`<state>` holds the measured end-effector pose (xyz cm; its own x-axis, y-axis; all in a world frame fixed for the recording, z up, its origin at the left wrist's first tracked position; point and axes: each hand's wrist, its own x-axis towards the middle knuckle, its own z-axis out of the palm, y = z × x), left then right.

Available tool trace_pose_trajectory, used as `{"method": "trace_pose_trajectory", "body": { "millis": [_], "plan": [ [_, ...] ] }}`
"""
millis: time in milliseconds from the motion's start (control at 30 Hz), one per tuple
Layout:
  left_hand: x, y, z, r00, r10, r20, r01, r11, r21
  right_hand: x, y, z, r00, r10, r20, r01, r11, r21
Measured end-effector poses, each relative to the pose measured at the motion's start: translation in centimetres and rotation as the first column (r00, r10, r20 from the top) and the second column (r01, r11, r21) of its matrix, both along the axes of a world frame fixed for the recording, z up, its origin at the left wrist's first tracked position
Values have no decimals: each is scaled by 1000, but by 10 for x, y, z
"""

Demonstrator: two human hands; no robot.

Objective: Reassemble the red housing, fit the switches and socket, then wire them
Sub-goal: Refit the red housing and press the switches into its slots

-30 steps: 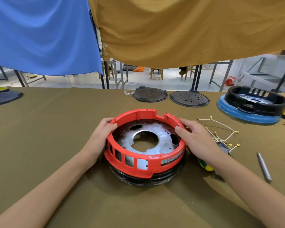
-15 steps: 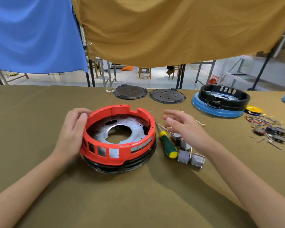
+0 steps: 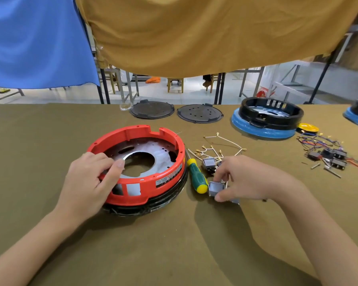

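L hand (image 3: 87,178) grips round red housing (image 3: 165,162) – R hand (image 3: 242,178) pinches boxy grey switch (image 3: 214,187).

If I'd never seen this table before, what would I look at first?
Probably the big red housing, a bright ring in the middle of the brown table, with the left hand gripping its near-left rim. Just to its right lies a green and yellow screwdriver, and beside that the right hand is pinching a small grey switch. At the far right sits a black ring on a blue base.
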<state>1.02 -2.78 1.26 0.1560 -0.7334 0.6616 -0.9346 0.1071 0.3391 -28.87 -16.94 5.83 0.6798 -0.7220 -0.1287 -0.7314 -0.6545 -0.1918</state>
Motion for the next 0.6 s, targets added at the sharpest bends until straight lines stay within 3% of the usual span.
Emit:
{"method": "trace_pose_trajectory", "body": {
  "millis": [133,267,400,500,600],
  "plan": [
    [5,2,4,999,-48,-5,48,999,18,-9,-1,8,974,-1,228,-18,996,83],
    [16,10,10,988,-144,-52,149,983,107,2,8,7,852,-12,523,-139,959,248],
    [32,18,16,969,-245,12,237,947,216,20,20,6,672,-50,738,-355,854,380],
    [39,21,19,958,-280,63,255,930,265,33,29,3,628,-173,759,-411,754,512],
    [35,22,17,972,-219,88,188,944,269,45,38,-3,529,-313,789,-545,587,598]
  ]
}}
